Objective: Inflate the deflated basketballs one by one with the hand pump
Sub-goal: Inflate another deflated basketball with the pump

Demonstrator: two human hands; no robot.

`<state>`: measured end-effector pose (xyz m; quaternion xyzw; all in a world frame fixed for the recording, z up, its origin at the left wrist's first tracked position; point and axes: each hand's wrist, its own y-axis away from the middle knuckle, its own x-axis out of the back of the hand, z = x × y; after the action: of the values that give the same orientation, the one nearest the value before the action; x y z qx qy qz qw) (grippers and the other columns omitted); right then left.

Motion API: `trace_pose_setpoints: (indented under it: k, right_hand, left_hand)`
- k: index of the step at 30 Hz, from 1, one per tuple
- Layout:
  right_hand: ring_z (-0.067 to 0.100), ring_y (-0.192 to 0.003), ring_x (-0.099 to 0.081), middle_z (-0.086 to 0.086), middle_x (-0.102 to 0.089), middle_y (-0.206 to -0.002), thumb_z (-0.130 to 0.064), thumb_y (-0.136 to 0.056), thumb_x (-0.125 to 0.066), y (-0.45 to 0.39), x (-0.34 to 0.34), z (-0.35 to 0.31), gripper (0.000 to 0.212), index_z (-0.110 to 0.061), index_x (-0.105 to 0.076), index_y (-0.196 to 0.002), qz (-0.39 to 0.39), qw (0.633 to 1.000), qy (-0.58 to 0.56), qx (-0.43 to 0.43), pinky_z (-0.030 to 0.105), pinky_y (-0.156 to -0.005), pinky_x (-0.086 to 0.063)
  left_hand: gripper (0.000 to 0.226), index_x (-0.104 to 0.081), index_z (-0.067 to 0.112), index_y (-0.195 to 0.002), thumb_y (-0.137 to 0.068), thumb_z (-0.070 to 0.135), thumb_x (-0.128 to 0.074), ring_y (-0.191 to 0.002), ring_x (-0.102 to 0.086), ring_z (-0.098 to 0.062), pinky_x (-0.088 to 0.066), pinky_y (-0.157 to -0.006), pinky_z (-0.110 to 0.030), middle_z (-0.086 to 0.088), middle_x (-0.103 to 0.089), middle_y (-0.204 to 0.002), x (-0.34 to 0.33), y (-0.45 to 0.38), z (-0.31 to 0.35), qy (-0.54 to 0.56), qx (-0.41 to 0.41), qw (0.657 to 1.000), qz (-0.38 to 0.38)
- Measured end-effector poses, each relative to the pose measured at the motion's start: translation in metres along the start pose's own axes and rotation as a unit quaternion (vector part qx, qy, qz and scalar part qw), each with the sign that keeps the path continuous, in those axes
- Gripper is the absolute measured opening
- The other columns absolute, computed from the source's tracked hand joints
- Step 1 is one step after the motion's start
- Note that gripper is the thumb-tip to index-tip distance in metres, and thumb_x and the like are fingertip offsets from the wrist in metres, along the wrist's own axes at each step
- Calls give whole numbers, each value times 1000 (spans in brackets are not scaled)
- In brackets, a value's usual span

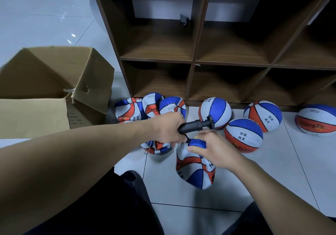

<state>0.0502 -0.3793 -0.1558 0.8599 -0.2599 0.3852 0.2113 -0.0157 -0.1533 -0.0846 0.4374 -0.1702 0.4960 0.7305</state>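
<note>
The front round ball point(243, 135) bore the printed characters 班级 and 姓名, each followed by a blank line. The ball behind it point(262, 118) showed the same two labels, turned sideways. Print on the other balls and the box point(34, 116) was too blurred to read.

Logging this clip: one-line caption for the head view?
Left hand grips the black hand pump while right hand pinches a deflated basketball, inflated balls beside the shelf.

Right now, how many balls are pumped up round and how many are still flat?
Round inflated balls: 4, the nearest one
Flat balls: 5, counting the one gripped by the right hand; the heap overlaps, so this count is approximate
Total: 9
</note>
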Motion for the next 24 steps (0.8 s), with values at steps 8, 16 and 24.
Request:
trace_pose_setpoints:
  k: [8, 16, 24]
  right_hand:
    - [11, -105, -52, -15, -55, -100, -55, -90, -78, 12, -25, 67, 33, -27, -74, -106, -95, 992, 80, -37, 38, -93, -51]
    - [17, -92, -63, -13, -61, -104, -34, -90, -81, 3, -37, 69, 19, -29, -69, -105, -86, 994, 24, -60, 40, -84, -57]
    - [10, -103, -72, -8, -78, -107, -25, -97, -80, -13, -10, 54, 17, -19, -79, -114, 62, 974, -150, -160, 21, -93, -57]
  left_hand:
    - [25, -57, 21, -109, -106, 45, -65, -70, -65, -20, -48, -62, -32, 0, -66, -84, -1, -10, -10, -52, 3, 997, 57]
    - [22, -56, 22, -106, -105, 42, -64, -72, -58, -17, -46, -65, -34, 1, -62, -86, -7, -18, -13, -112, 7, 991, 66]
    - [21, -50, 34, -92, -105, 41, -65, -74, -60, -15, -43, -61, -32, 5, -62, -82, 1, -27, -25, -175, -5, 983, 53]
